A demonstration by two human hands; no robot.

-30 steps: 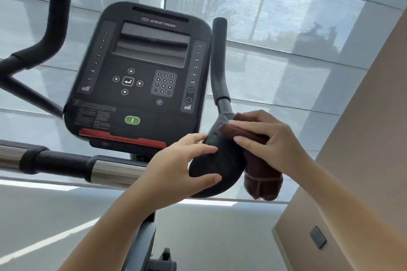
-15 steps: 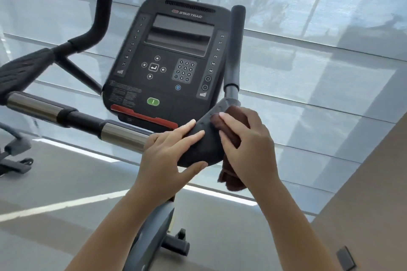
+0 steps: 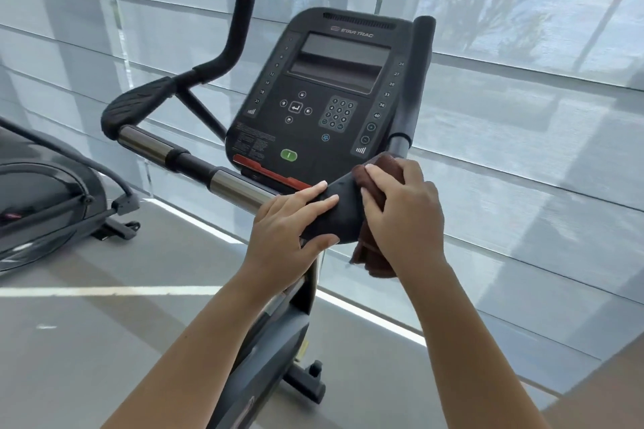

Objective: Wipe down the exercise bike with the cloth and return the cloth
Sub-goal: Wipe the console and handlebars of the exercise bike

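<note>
The exercise bike's black console [image 3: 327, 94] stands in the middle of the view, with a chrome and black handlebar [image 3: 195, 164] running left from it. My left hand [image 3: 289, 230] grips the black right elbow pad [image 3: 343, 212] of the handlebar. My right hand [image 3: 404, 216] presses a dark brown cloth [image 3: 371, 258] against the right side of that pad, fingers curled over the cloth. Part of the cloth hangs below my palm. The right upright grip [image 3: 414, 80] rises just behind my right hand.
Another exercise machine [image 3: 45, 205] stands on the grey floor at the left. Windows with translucent blinds [image 3: 522, 115] fill the background. The bike's frame and front foot [image 3: 306, 380] lie below my arms. A beige wall corner [image 3: 610, 393] shows at the bottom right.
The view has swung to the left and pulled back, showing more of the handlebar and the other machine. My right hand with the cloth has shifted slightly along the pad; my left hand keeps its grip.
</note>
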